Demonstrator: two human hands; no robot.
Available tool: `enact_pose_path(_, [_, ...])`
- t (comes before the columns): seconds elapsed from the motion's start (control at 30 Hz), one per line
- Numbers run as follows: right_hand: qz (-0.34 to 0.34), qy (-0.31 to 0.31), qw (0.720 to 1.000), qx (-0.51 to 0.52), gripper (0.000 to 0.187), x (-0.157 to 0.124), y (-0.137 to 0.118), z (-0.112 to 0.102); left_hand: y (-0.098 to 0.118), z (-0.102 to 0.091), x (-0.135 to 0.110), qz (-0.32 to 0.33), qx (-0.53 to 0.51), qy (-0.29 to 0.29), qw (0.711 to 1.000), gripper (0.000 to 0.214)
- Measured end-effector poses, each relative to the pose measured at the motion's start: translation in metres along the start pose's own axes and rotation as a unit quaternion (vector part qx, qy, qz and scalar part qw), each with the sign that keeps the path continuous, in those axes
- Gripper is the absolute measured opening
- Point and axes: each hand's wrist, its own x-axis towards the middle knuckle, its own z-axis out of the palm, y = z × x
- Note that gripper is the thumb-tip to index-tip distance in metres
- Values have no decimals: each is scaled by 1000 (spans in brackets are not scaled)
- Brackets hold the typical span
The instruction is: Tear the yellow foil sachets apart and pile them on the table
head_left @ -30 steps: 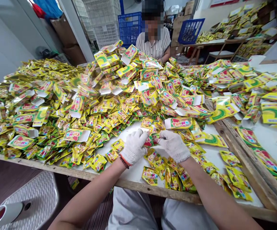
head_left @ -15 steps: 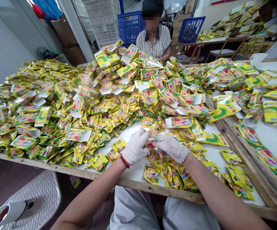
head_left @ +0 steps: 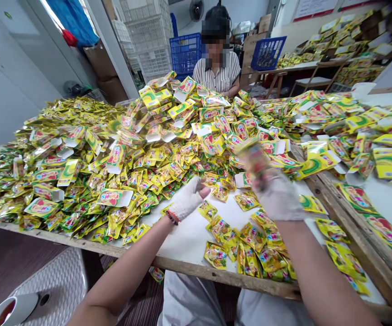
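Note:
My right hand (head_left: 280, 195), in a white glove with bare fingertips, is raised over the table and closed around a small yellow and red box (head_left: 255, 163). Motion smears the box and fingers, so its print cannot be read. My left hand (head_left: 187, 198), gloved the same way, hovers at the edge of the heap with thumb and fingers a little apart and nothing visible between them. Yellow candy sachets (head_left: 219, 228) lie loose on the white tabletop (head_left: 179, 244) between my forearms. A printed carton (head_left: 241, 180) lies partly behind my right hand.
A large heap of sachets (head_left: 131, 181) topped with boxes (head_left: 182, 108) fills the left and middle. A wooden strip (head_left: 345, 213) divides the table at right, with flat cartons (head_left: 386, 231) beyond it. Opposite sits a person (head_left: 216, 72). A cup (head_left: 19, 308) stands on a stool at lower left.
My hands were together at the middle over a small pack; now they are apart. The right has swung up and right with the box, while the left has let go and shifted slightly left.

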Motion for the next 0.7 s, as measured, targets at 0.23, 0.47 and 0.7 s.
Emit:
enact_pose_path(0.23, [47,39,995,76,26,17,11,-7,-18,3,72,41,434,15,900,45])
enact_pose_path(0.47, [-119,-177,902,-376,23,-10,44,48,-13,13,85,22,516,-9,856,36])
enact_pose_path(0.7, [-109,-160,831,-522,22,8,44,32,22,35,2,124,489,-107,857,22])
